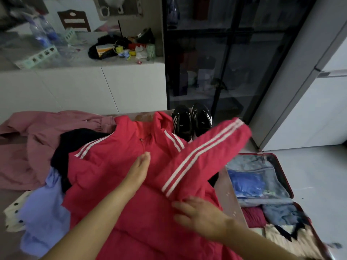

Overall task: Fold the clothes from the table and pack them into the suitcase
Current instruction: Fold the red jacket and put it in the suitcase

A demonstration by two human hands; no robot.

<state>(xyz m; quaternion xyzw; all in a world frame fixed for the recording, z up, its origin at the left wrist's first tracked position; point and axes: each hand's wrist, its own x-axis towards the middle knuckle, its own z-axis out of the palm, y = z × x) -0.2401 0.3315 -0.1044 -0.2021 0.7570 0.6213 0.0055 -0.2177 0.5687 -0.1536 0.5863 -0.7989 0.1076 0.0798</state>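
Observation:
A red jacket point(116, 171) with white stripes lies spread front-up on the table. My left hand point(139, 168) rests flat on its chest, just below the zip pull. The jacket's right sleeve point(206, 151) is folded across the body, and my right hand point(199, 214) holds its cuff end with the fingers on the fabric. An open red suitcase point(285, 184) lies on the floor to the right of the table, with blue, maroon, grey and cream clothes inside.
A pink garment point(32, 143), a black one point(75, 139), a lilac shirt point(45, 212) and a cream dotted piece point(13, 214) lie left of the jacket. Black shoes point(191, 121) sit at the table's far edge. Behind stand a cluttered white counter point(84, 76) and a dark glass cabinet point(225, 62).

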